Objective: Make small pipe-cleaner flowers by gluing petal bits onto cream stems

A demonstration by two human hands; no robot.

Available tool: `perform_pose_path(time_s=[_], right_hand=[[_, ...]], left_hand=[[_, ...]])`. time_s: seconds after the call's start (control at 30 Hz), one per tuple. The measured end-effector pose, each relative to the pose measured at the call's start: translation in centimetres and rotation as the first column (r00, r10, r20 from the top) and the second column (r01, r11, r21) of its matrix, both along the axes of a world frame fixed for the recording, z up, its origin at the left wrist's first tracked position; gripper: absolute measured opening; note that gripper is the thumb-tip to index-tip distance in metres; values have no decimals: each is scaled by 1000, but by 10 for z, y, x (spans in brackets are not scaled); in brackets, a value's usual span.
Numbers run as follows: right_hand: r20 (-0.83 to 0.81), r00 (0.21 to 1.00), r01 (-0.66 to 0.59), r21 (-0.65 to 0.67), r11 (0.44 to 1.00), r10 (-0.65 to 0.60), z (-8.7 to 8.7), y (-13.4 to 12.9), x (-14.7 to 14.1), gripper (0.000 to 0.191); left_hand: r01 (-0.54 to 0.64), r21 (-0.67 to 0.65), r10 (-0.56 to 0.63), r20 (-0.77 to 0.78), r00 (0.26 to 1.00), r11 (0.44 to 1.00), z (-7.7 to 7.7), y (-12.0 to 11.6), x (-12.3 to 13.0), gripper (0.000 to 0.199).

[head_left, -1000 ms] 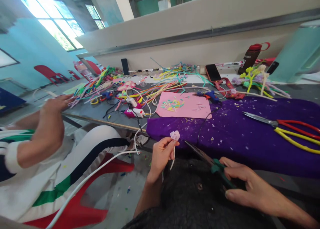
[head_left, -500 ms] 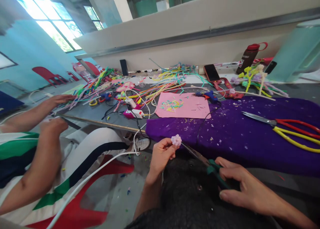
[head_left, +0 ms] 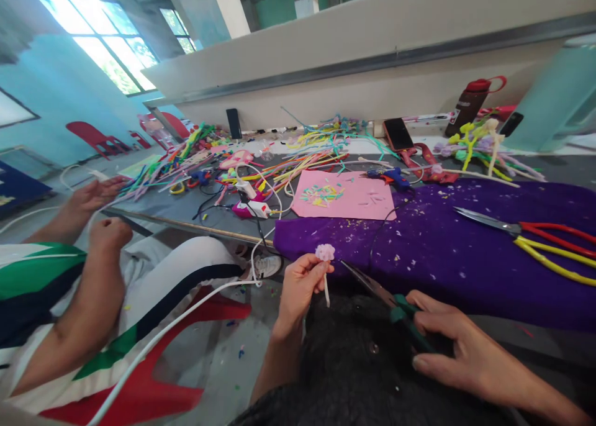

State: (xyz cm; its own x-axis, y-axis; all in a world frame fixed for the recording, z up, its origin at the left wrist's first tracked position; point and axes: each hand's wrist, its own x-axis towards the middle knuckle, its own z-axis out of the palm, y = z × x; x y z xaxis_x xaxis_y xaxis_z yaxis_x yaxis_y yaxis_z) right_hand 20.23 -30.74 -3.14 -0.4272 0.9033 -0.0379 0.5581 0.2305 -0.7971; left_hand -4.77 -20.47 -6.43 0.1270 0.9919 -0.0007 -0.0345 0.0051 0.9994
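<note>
Pinched between thumb and fingers of my left hand (head_left: 300,289) is a pale pink pipe-cleaner flower (head_left: 325,253), its light stem pointing down below the fingers. My right hand (head_left: 449,336) is wrapped around the green handles of a pair of scissors (head_left: 379,292). The metal blades point up and left, their tip a little to the right of the flower and apart from it. Both hands are over my dark clothing, in front of the purple cloth (head_left: 433,252).
Red-and-yellow-handled scissors (head_left: 521,230) lie on the cloth among white scraps. Behind are a pink sheet (head_left: 300,212) with cut bits, a blue glue gun (head_left: 395,177), pipe cleaners (head_left: 316,165), a phone (head_left: 398,134) and a bottle (head_left: 468,109). A co-worker's arms (head_left: 100,271) are at left.
My left hand has turned the flower, so its stem now shows hanging down. The scissors' tip is slightly farther from the flower. The co-worker's hands have shifted.
</note>
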Motion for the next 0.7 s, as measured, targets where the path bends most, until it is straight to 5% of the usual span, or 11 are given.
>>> perform_pose_path(time_s=[0.7], right_hand=[[169,984,45,98,994,-61,2,-1,-1,7]], left_hand=[[11,-31,-13,-64,998,999,0,-2,3,16]])
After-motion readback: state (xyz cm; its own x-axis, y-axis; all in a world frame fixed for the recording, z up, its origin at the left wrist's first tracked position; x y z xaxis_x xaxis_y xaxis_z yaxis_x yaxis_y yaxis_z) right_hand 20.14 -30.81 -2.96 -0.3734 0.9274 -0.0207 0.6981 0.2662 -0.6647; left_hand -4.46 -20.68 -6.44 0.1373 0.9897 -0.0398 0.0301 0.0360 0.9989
